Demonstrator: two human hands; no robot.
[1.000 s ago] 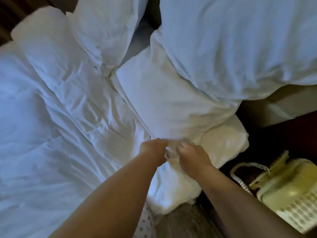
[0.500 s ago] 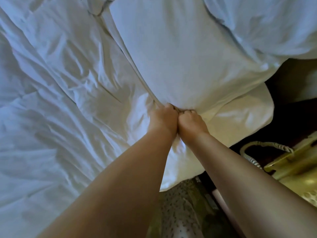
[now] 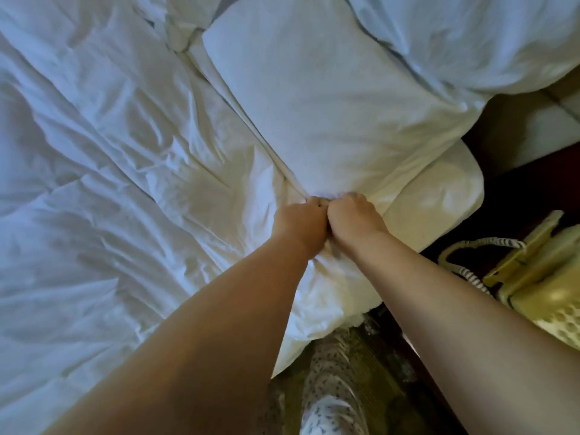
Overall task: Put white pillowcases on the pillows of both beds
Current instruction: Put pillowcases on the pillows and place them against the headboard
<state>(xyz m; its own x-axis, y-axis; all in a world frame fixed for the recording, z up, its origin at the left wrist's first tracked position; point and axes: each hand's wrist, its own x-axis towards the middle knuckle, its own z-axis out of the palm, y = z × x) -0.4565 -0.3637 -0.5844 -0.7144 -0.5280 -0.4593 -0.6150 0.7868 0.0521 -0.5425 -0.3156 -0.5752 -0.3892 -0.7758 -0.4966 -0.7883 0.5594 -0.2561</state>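
Seemingly midway, the left hand (image 3: 299,226) and right hand (image 3: 353,215) press side by side, fingers clamped on the near edge of a pillow (image 3: 320,98) lying on the bed (image 3: 94,189) — casing unfinished, other pillows' state unclear.

Setting: bedroom, probably a hotel room. Evidence: bed (image 3: 94,215) under crumpled white linen; white pillows (image 3: 314,105) stacked at its head; corded cream telephone (image 3: 539,277) with coiled cord (image 3: 464,271) on dark wooden bedside furniture; patterned carpet (image 3: 383,356) beside the bed.
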